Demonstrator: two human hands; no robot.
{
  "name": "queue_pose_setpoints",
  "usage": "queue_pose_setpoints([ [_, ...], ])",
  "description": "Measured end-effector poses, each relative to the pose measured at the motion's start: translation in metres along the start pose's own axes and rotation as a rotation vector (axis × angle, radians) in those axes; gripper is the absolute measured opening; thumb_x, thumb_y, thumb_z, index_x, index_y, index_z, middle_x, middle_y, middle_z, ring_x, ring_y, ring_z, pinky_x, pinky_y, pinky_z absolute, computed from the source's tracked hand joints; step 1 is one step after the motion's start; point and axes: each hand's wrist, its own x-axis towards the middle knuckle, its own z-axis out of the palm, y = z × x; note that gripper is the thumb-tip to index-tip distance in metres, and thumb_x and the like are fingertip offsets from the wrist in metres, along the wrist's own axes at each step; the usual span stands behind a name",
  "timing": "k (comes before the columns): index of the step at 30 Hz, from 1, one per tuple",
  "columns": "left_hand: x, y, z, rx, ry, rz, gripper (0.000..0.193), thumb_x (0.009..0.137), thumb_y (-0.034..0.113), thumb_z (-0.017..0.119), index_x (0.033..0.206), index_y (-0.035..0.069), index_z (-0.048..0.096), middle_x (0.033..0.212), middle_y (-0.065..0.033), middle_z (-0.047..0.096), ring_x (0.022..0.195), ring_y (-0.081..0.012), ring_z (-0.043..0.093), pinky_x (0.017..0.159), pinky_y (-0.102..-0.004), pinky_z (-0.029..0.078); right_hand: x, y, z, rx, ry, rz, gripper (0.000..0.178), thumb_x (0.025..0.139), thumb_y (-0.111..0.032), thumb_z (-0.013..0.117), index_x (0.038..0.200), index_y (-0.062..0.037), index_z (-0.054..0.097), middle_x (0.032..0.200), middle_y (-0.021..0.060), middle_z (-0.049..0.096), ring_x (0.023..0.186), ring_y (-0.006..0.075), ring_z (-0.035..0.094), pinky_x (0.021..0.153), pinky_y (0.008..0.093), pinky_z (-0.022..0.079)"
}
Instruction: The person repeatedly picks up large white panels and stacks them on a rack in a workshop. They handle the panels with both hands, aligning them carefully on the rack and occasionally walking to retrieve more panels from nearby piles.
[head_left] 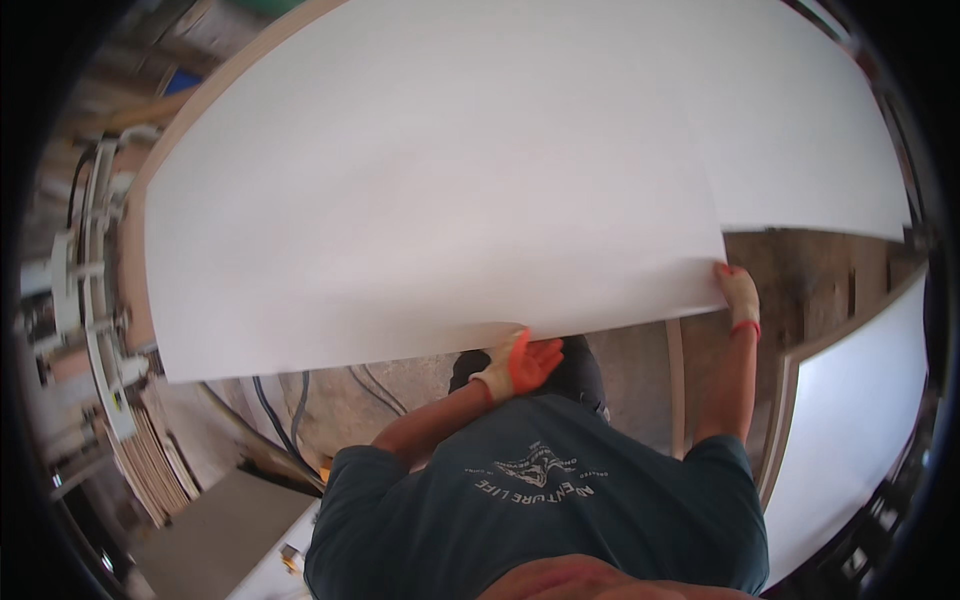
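Observation:
A large white sheet [440, 200] spreads before me, its near edge above my lap. My right hand [738, 292], in a cream glove with orange-coated fingers, pinches this sheet close to its near right corner. Some of those fingers are hidden beneath it. At the middle of the near edge is my left hand [518, 366], gloved alike, with the orange palm showing. Its fingers stretch out to the right, and the thumb reaches the sheet's edge.
Another white surface [810, 130] extends at the far right. A white-faced panel [850, 410] lies at the near right. Machine rails [97, 290] run along the left, with stacked thin boards [150, 460] below. Dark hoses [275, 415] trail across the floor.

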Motion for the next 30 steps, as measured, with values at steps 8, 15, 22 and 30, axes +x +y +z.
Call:
queue_pose_setpoints([
  [8, -0.071, 0.06, 0.001, 0.035, -0.487, 0.276, 0.033, 0.109, 0.025, 0.062, 0.127, -0.001, 0.07, 0.119, -0.0132, 0.076, 0.105, -0.0201, 0.074, 0.1, -0.034, 0.057, -0.163, -0.138, 0.121, -0.368, 0.283, -0.465, 0.048, 0.097, -0.044, 0.066, 0.13, -0.01, 0.071, 0.128, 0.0167, 0.073, 0.115, 0.0395, 0.069, 0.1, 0.05, 0.055],
  [15, -0.3, -0.015, -0.316, -0.403, 0.175, 0.615, 0.039, 0.11, 0.027, 0.06, 0.133, -0.004, 0.067, 0.125, -0.0166, 0.074, 0.113, -0.0254, 0.073, 0.101, -0.0396, 0.059, -0.345, -0.402, 0.387, -0.313, -0.006, -1.119, 0.054, 0.094, -0.046, 0.069, 0.134, -0.0091, 0.069, 0.145, 0.0158, 0.064, 0.138, 0.0343, 0.057, 0.115, 0.0454, 0.047],
  [22, -0.535, -0.178, -0.566, -0.892, 1.171, 0.679, 0.044, 0.11, 0.04, 0.058, 0.131, 0.003, 0.068, 0.111, -0.0129, 0.077, 0.094, -0.0243, 0.075, 0.08, -0.0329, 0.059, -0.444, -0.524, 0.497, -0.482, 0.102, -0.794, 0.067, 0.098, -0.06, 0.054, 0.137, -0.0075, 0.066, 0.153, 0.0157, 0.057, 0.143, 0.0385, 0.05, 0.118, 0.0446, 0.043],
  [30, -0.627, -0.141, -0.702, -0.997, 0.986, 0.564, 0.047, 0.111, 0.041, 0.056, 0.135, 0.002, 0.065, 0.118, -0.0166, 0.076, 0.099, -0.0286, 0.074, 0.087, -0.0376, 0.058, -0.472, -0.568, 0.551, -0.477, 0.307, -0.308, 0.07, 0.102, -0.06, 0.049, 0.152, -0.0106, 0.053, 0.169, 0.0172, 0.037, 0.154, 0.0393, 0.036, 0.127, 0.0452, 0.03],
])
